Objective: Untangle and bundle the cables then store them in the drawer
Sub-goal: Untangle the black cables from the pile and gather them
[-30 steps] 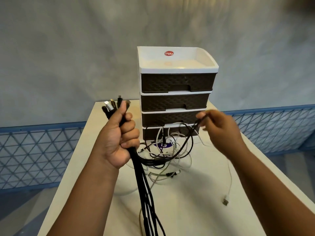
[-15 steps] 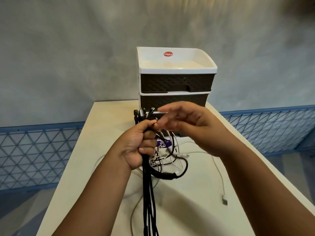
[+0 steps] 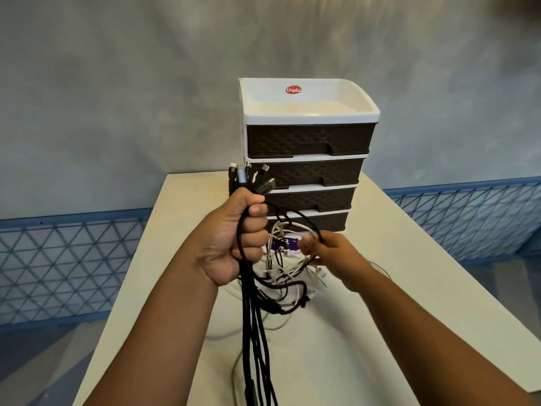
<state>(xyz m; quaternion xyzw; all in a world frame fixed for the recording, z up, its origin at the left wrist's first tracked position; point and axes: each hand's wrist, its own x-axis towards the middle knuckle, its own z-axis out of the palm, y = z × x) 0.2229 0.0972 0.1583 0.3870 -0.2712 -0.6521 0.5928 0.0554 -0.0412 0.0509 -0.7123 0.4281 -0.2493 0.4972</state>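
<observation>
Black cables [image 3: 257, 332] hang from the left hand [image 3: 234, 241], its fist wrapped tight round them below the plugs [image 3: 251, 178]. The right hand [image 3: 330, 253] pinches a black loop over the tangle [image 3: 288, 273], which lies on the table [image 3: 380, 332] toward its far edge, before the drawers [image 3: 307, 171]. Pulling that loop hard could tighten the knot with the white leads, or drag the heap off. All drawers look closed.

Plain room: grey wall [image 3: 117, 83], table [image 3: 409, 259]
</observation>
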